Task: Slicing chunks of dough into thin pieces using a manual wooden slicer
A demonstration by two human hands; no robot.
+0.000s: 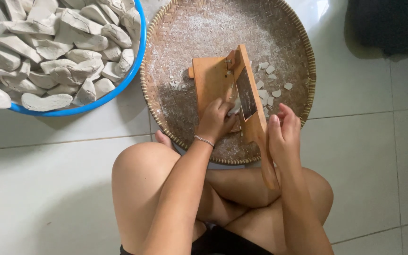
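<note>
Floor tiles [48, 189], pale and glossy, spread out on every side of the seated person, with open room to the right and lower left. One round woven tray [303, 52] sits in front of the crossed legs, its near rim touching the knees and its left rim just beside one blue basin [135, 66]. The basin runs off the top and left edges of the view and is heaped with pale wedge-shaped chunks [48, 52], too many to count.

One wooden lever slicer [211, 78] lies on the tray, its dark blade [245, 92] hinged at the far end. About ten small white slices [269, 87] lie scattered on the tray just right of the blade, with white dust over the weave.

The left hand [217, 119], a thin bracelet at its wrist, has a closed grip pressing a pale piece [234, 107] against the board right at the blade. The right hand [284, 134] wraps the slicer's long handle [267, 165], which reaches back over the tray's near rim and above the legs; the fingers curl around it while the thumb stands straight.
</note>
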